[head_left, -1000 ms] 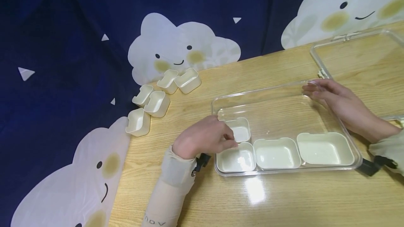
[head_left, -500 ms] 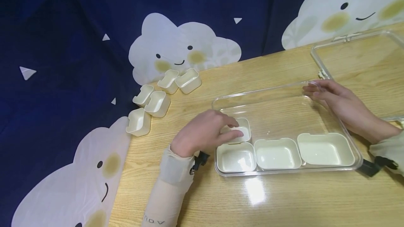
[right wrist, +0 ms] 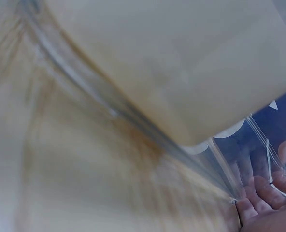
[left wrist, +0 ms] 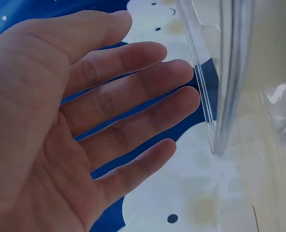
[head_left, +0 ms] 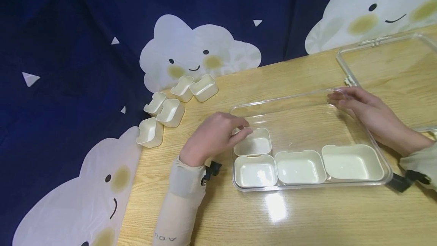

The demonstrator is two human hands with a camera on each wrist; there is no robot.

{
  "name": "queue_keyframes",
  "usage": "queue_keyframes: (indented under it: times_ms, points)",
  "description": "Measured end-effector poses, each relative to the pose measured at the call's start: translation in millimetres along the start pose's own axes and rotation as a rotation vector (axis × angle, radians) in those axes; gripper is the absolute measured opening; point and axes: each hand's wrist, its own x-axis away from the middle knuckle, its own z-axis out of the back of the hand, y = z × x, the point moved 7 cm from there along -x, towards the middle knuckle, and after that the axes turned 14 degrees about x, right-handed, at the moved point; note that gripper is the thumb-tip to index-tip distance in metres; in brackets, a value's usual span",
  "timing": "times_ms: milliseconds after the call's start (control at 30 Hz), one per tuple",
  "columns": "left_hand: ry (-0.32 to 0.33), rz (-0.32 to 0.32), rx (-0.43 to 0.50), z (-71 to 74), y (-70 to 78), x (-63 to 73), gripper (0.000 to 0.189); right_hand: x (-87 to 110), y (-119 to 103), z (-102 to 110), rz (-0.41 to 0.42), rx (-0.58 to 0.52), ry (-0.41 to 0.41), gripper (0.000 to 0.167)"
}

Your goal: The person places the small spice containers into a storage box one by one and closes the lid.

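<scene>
A clear plastic storage box (head_left: 307, 186) lies on the table with several cream bins inside. Three bins line its near side: a left bin (head_left: 255, 179), a middle bin (head_left: 300, 168) and a wider right bin (head_left: 353, 162). Behind the left one sits another bin (head_left: 257, 146). My left hand (head_left: 215, 137) is over the box's left rim, beside that rear bin, holding nothing. In the left wrist view the fingers (left wrist: 133, 87) are spread and nearly straight by the clear wall (left wrist: 235, 63). My right hand (head_left: 370, 115) holds the box's far right corner, fingers bent around it.
Several loose cream bins (head_left: 170, 113) with notched rims stand at the table's far left. A clear lid (head_left: 346, 65) with latches lies at the back right, beyond the box. A dark blue cloth (head_left: 85, 14) with cloud prints borders the table's back and left.
My left hand has drawn back leftward from the rear bin, uncovering it, and its fingers have moved away from the bin's rim. The right hand and the box stay in place.
</scene>
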Motion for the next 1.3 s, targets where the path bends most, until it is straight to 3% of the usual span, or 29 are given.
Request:
queue_keyframes:
  times_ms: [433,733,933,1300]
  points:
    - [0.086,0.113,0.015,9.1,-35.2,5.7,0.026,3.2,-0.4,0.1,-0.03,0.057,0.007,0.03]
    - [0.201,0.084,-0.006,22.2,-45.9,8.2,0.026,1.3,-2.1,-0.8,-0.017,0.038,0.003,0.03]
    - [0.255,0.156,-0.013,29.8,-61.6,12.8,0.024,1.5,-1.8,0.0,-0.028,0.042,0.0,0.03]
    - [0.363,0.23,-0.008,32.7,-93.2,15.1,0.029,3.3,-1.1,0.1,-0.036,0.031,-0.006,0.029]
